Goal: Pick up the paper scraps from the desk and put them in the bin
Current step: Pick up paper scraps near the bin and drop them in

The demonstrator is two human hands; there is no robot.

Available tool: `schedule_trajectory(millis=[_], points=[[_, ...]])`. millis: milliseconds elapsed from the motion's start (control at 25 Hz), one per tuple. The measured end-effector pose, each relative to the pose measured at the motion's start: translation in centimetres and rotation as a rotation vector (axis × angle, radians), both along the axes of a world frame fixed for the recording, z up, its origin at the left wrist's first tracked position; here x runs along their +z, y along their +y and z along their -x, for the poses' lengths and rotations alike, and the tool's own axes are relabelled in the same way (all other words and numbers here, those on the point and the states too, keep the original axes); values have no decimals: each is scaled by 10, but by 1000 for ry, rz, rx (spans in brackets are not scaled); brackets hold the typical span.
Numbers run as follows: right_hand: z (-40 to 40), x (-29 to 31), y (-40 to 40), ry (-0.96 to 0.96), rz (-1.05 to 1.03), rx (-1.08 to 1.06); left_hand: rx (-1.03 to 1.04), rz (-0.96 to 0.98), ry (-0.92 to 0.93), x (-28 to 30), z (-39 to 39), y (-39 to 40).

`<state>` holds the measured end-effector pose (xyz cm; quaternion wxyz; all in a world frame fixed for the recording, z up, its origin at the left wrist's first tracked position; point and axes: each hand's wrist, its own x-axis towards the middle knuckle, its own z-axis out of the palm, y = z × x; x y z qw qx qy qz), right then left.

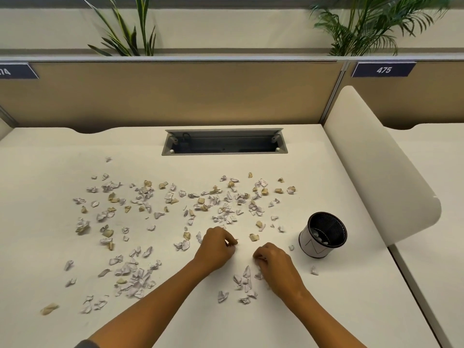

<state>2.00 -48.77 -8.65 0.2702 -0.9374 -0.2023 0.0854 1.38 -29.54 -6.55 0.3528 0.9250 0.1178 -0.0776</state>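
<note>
- White and tan paper scraps are scattered over most of the desk, thickest through the middle and toward the front left.
- Both hands are curled near the front middle. The left hand pinches a small scrap at its fingertips; the right hand looks closed on scraps, though I can't really tell what's inside.
- The bin sits near the right edge, just beside the right hand, with a few bits already in it.
- I'd gather handfuls rather than go one at a time, and dump right over the rim so nothing flutters off.
- Nothing blocks the way. There's an open cable tray at the back edge, a white divider along the right and plants behind.
</note>
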Motion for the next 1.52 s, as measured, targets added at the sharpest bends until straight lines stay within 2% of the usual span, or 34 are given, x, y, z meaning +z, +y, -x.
schedule_trajectory(millis=[160,280,400,520,680,880,1120,1520], points=[[-8,36,-15,117,-352,-206,171,289,77,13,0,1],[-21,67,-44,106,-553,-320,257,477,115,24,1,-3],[-33,86,-81,-17,-568,-419,261,611,100,37,-2,-16],[-39,86,-105,-37,-508,-490,234,715,83,51,-8,-37],[-38,81,-114,-21,-468,-528,158,750,100,69,-21,-71],[-35,81,-122,-66,-532,-576,56,739,117,87,-42,-117],[-34,86,-130,-68,-578,-580,52,674,148,94,-63,-156],[-23,76,-136,-62,-570,-589,17,647,22,89,-63,-146]])
